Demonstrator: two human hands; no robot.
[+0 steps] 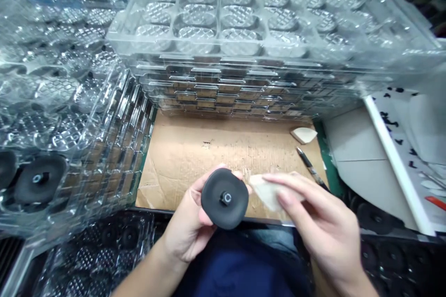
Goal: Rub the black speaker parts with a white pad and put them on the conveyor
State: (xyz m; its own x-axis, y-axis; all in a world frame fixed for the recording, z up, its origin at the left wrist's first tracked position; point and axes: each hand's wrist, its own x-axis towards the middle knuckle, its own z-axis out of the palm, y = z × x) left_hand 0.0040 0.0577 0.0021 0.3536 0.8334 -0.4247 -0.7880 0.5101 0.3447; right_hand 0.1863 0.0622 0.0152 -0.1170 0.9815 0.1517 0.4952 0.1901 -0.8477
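Observation:
My left hand (190,225) grips a black rounded disc-shaped part (226,216) by its edge. A small stem with a light ring at its tip sticks up from the disc's middle, facing me. Pinched between the thumb and fingers of my right hand (317,213) is a cream wedge-shaped sponge (270,192), held just right of the disc. The sponge's tip is near the disc's edge; I cannot tell whether they touch. Both hands are over the near edge of a cardboard sheet (184,148).
Clear plastic trays (216,62) are stacked behind the cardboard, with more trays (114,120) at left, where black discs (41,181) sit. A second wedge (304,134) and a pen (310,167) lie on the right. A white-walled box (393,158) stands beyond them.

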